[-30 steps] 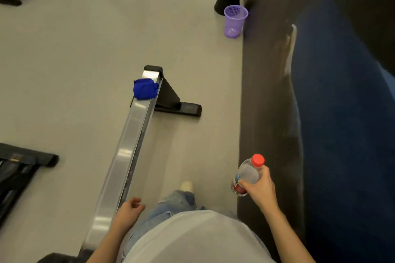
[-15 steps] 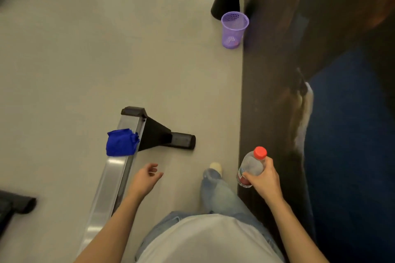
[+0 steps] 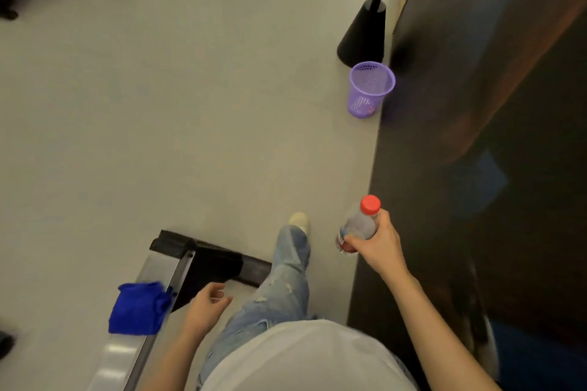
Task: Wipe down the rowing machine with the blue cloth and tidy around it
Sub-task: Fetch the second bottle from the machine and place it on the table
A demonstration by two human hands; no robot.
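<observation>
Wearing a white top [image 3: 301, 355] and faded light-blue jeans [image 3: 287, 267], ripped in places. Showing one pale shoe [image 3: 299, 220] beneath.

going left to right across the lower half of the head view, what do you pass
blue cloth → left hand, loosely curled and holding nothing → jeans leg → red-capped bottle, gripped by the right hand
</observation>
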